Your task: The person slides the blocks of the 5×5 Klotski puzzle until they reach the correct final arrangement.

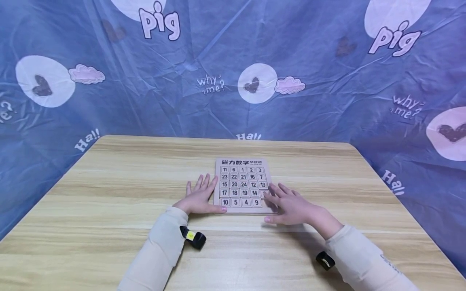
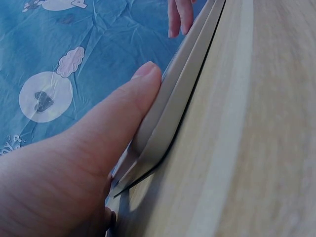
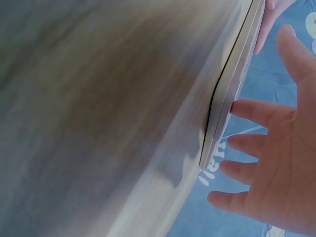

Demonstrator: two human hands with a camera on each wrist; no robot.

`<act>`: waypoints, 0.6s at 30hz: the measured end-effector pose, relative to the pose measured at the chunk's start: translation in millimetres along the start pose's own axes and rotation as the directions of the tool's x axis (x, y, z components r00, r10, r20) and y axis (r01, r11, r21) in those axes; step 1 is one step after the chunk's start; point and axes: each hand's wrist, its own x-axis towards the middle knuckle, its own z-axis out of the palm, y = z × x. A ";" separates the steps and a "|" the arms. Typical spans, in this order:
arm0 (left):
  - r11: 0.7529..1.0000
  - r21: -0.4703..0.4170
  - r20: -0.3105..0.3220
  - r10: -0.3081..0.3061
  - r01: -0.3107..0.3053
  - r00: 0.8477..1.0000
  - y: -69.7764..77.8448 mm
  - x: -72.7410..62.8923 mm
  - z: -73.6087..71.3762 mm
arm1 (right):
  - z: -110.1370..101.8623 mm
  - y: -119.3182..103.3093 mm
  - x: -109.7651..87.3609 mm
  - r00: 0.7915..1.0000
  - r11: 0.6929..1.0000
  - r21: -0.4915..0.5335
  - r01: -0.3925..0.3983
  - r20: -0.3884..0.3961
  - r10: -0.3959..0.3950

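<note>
A pale sliding number puzzle board [image 1: 244,210] lies flat on the table, with several square numbered tiles in rows under a printed heading. My left hand [image 1: 198,200] is at the board's left side, fingers spread and straight, its thumb resting on the near left corner. In the left wrist view that thumb [image 2: 126,101] lies straight along the board's rim. My right hand [image 1: 294,207] reaches over the right edge, with the index fingertip at a tile right of number 14. That finger partly hides the tile's number. A gap without a tile shows right of number 9.
The light wood-grain table [image 1: 145,169] extends around the board on all sides. Behind it hangs a blue printed cloth [image 1: 218,113]. A small black camera [image 1: 198,240] is strapped to the left wrist, and another black device [image 1: 325,260] to the right.
</note>
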 end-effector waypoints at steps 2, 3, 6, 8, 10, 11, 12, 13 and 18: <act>1.000 -0.001 -0.002 0.001 -0.001 1.000 -0.5 0.1 0.3 | -0.1 -0.8 -1.2 1.000 1.000 -0.004 0.002 0.003 -0.002; 1.000 -0.002 -0.004 0.004 -0.004 1.000 -0.8 0.3 0.4 | -0.2 -1.1 -1.7 1.000 1.000 -0.006 0.003 0.005 -0.003; 1.000 -0.005 -0.006 0.003 -0.003 1.000 -1.0 0.0 0.3 | -0.8 -1.1 -2.7 1.000 1.000 -0.012 0.013 0.002 -0.013; 1.000 -0.005 -0.009 0.001 -0.001 1.000 -1.2 0.0 0.4 | -0.9 -0.8 -1.7 1.000 1.000 -0.017 0.015 -0.007 -0.016; 1.000 -0.006 -0.008 -0.005 0.004 1.000 -0.9 -0.5 0.3 | -0.9 -0.3 0.1 1.000 1.000 -0.023 0.015 -0.015 -0.015; 1.000 -0.004 -0.008 -0.006 0.006 1.000 -0.9 -0.5 0.4 | -0.6 0.0 1.2 1.000 1.000 -0.026 0.013 -0.017 -0.013; 1.000 -0.003 -0.008 -0.006 0.006 1.000 -1.0 -0.4 0.8 | -0.3 0.3 2.4 1.000 1.000 -0.028 0.010 -0.017 -0.010; 1.000 -0.002 -0.009 -0.004 0.004 1.000 -1.3 -0.1 1.3 | 0.1 0.5 3.4 1.000 1.000 -0.028 0.007 -0.015 -0.007; 1.000 0.001 -0.011 0.002 -0.002 1.000 -1.6 1.4 2.7 | 1.6 1.8 5.2 1.000 1.000 -0.018 0.003 -0.014 -0.003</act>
